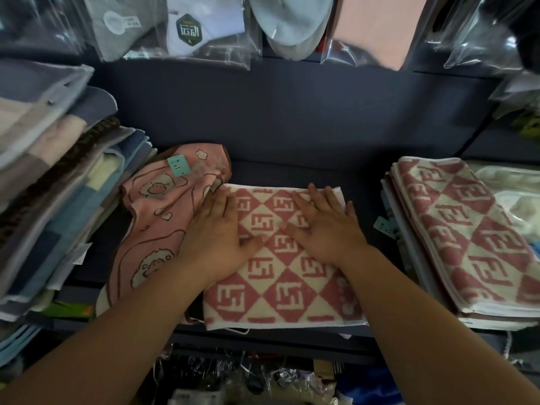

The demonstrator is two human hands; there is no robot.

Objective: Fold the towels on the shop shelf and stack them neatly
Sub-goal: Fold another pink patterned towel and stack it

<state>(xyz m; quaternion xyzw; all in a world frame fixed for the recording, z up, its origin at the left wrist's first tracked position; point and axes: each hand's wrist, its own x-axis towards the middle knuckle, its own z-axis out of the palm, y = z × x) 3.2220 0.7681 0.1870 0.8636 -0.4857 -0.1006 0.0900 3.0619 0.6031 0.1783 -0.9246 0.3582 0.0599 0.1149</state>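
Note:
A folded red-and-cream diamond-pattern towel (280,290) lies in the middle of the dark shelf (292,135). My left hand (217,235) and my right hand (324,226) both lie flat on its far half, fingers straight, pressing it down. Under the towel's left edge sits a loose pink cartoon towel (155,217) with a teal tag. At the right, a stack of folded towels (467,238) of the same red diamond pattern rests on the shelf.
A tall leaning pile of folded blue, grey and cream towels (58,200) fills the left. Bagged goods (190,27) hang above the shelf's back. Plastic-wrapped items (514,200) lie at the far right. Clutter in bags (263,381) sits below the shelf's front edge.

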